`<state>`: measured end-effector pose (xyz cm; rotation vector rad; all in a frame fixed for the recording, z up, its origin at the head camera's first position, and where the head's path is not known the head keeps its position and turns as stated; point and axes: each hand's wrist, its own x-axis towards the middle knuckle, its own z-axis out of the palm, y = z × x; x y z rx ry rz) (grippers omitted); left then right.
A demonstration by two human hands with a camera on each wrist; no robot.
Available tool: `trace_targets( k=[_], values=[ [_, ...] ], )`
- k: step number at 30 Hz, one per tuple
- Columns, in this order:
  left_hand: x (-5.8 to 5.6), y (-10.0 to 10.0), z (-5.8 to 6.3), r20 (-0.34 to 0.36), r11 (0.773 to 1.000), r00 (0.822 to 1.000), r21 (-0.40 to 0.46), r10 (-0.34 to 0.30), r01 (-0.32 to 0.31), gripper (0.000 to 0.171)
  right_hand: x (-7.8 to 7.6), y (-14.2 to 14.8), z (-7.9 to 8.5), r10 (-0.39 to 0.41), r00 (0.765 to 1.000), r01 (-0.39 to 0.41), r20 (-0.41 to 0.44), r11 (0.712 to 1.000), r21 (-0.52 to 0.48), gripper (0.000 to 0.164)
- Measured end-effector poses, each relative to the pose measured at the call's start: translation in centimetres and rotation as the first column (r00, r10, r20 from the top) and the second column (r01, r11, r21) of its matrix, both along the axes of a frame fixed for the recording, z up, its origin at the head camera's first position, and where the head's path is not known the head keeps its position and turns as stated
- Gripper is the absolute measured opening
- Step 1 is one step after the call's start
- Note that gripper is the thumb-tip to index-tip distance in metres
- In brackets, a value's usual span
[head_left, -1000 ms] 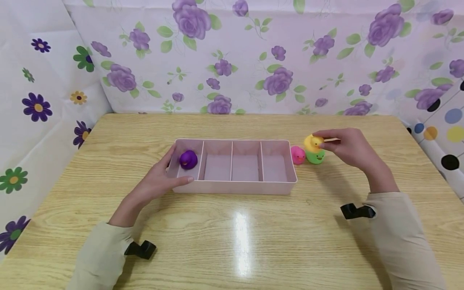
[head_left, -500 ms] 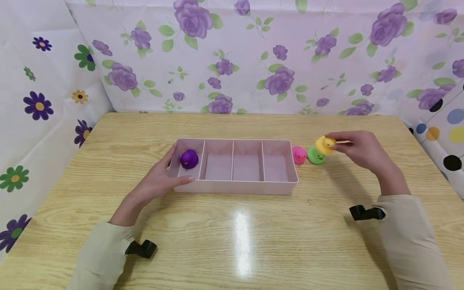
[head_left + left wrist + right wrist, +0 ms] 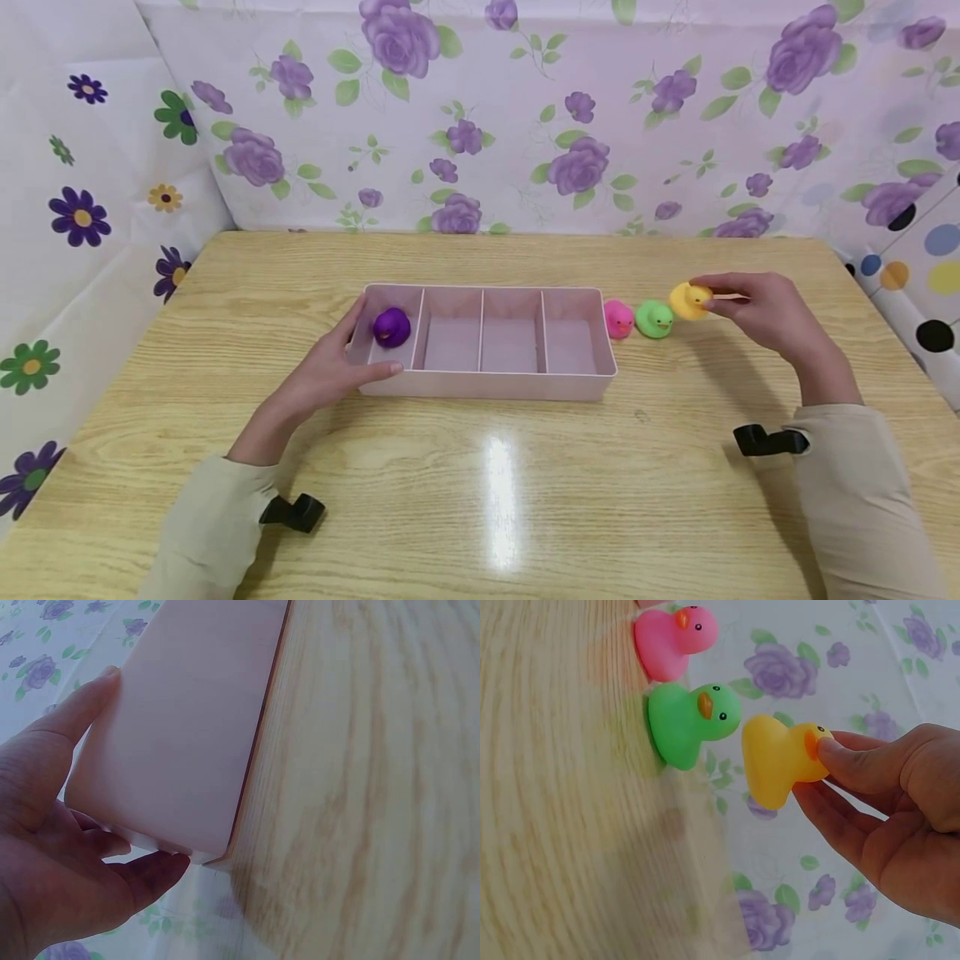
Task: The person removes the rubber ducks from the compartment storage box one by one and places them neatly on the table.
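Observation:
A pale pink divided box stands on the table, its compartments in a row. In the leftmost one sits a purple rubber duck. My left hand grips the box's left end, thumb along the front wall and fingers at the end wall, as the left wrist view shows on the box side. My right hand pinches a yellow rubber duck by its head, raised off the table. A green rubber duck and a pink rubber duck stand beside the box's right end.
The wooden table reaches back to a wall covering with purple roses. Flowered sheeting lines the left side, dotted sheeting the right. Black wrist mounts stick out from both sleeves.
My right hand has carried the yellow duck to the right, from over the green duck to beside it, uncovering the green one. My left hand and the box stay put.

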<state>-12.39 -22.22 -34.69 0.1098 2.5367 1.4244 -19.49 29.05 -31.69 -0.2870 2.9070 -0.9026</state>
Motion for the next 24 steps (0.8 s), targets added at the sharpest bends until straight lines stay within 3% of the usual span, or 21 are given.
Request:
trace_targets(
  k=[10,24],
  values=[
    [-0.1,0.0,0.0,0.004,1.000,1.000,-0.002,0.003,-0.003,0.115,-0.2,1.2,-1.2,-0.013,1.000,0.014,0.022,1.000,-0.025,0.039],
    [-0.1,0.0,0.0,0.002,1.000,1.000,-0.008,0.005,-0.005,0.115,-0.9,2.6,-3.0,-0.013,0.993,0.020,0.121,0.998,-0.052,0.041]
  ],
)
